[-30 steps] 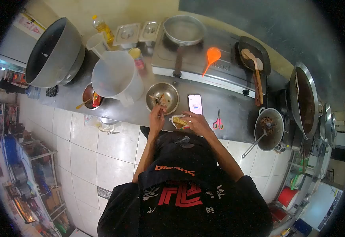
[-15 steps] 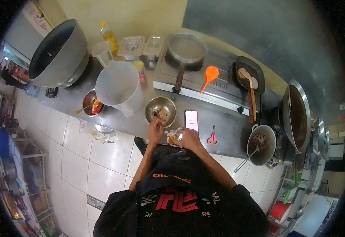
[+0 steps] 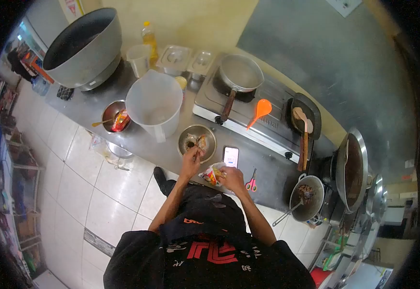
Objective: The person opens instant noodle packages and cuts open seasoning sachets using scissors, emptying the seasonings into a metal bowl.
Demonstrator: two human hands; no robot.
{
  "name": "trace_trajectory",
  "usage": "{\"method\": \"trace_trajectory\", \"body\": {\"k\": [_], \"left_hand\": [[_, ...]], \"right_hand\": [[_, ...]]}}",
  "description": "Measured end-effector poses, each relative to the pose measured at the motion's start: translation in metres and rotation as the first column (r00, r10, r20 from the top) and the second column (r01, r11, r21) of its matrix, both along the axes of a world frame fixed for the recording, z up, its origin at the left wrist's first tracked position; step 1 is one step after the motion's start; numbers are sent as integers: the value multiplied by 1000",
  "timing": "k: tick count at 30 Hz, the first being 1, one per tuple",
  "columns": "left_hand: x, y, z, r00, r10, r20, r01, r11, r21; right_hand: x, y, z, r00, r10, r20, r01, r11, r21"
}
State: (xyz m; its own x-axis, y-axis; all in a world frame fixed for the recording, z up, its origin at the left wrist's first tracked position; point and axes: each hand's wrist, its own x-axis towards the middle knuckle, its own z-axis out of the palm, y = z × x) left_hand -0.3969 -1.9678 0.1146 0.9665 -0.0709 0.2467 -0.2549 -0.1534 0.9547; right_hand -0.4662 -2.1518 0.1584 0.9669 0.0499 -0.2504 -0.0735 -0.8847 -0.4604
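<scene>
My left hand (image 3: 190, 161) is over the near rim of a steel mixing bowl (image 3: 213, 147), its fingers pinched together. Whatever is between them is too small to name. Crumpled, wrapper-like pieces (image 3: 200, 142) lie inside the bowl, partly behind my fingertips. My right hand (image 3: 232, 178) is closed on the side of a white, red and yellow plastic packet (image 3: 212, 174) at the counter's front edge. Beyond that hand lies a phone (image 3: 230, 157) with its screen lit. Scissors (image 3: 252, 181) with pink and green handles are to its right.
A large translucent pitcher (image 3: 154, 103) and a small bowl with a red packet (image 3: 120, 120) stand left. Behind is a gas stove (image 3: 205, 103) with a saucepan (image 3: 241, 72) and orange ladle (image 3: 263, 107). A pot (image 3: 311, 204) and a wok (image 3: 354, 168) are at right.
The camera view has turned and shifted, so the counter sits tilted differently. Both hands stay by the bowl and packet; my right fingers now show gripping the packet's edge.
</scene>
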Motion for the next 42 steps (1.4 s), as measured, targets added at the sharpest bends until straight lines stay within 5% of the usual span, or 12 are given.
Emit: {"method": "trace_trajectory", "body": {"k": [5, 8, 13, 15, 29, 32, 37, 42], "left_hand": [[4, -9, 11, 997, 75, -29, -74, 997, 12], [12, -17, 17, 987, 122, -107, -137, 979, -149], [29, -4, 26, 880, 474, -36, -475, 877, -74], [31, -3, 20, 874, 485, -13, -484, 869, -102], [42, -30, 22, 871, 486, 73, -464, 861, -207], [51, -46, 41, 886, 459, 68, -439, 877, -198], [109, -85, 95, 930, 367, 22, -321, 841, -435], [206, -112, 155, 874, 398, 278, -291, 888, -355]], "right_hand": [[29, -9, 69, 991, -79, 108, 58, 981, 186], [62, 4, 91, 991, -17, 135, -4, 987, 159], [97, 15, 75, 986, 38, 164, -97, 925, 368], [104, 19, 71, 935, 106, 339, -215, 929, 302], [107, 1, 136, 967, 58, 248, -144, 928, 344], [107, -13, 153, 965, -5, 261, -104, 911, 399], [146, -50, 202, 915, -57, 400, -111, 916, 385], [222, -85, 270, 848, -124, 516, -93, 923, 373]]}}
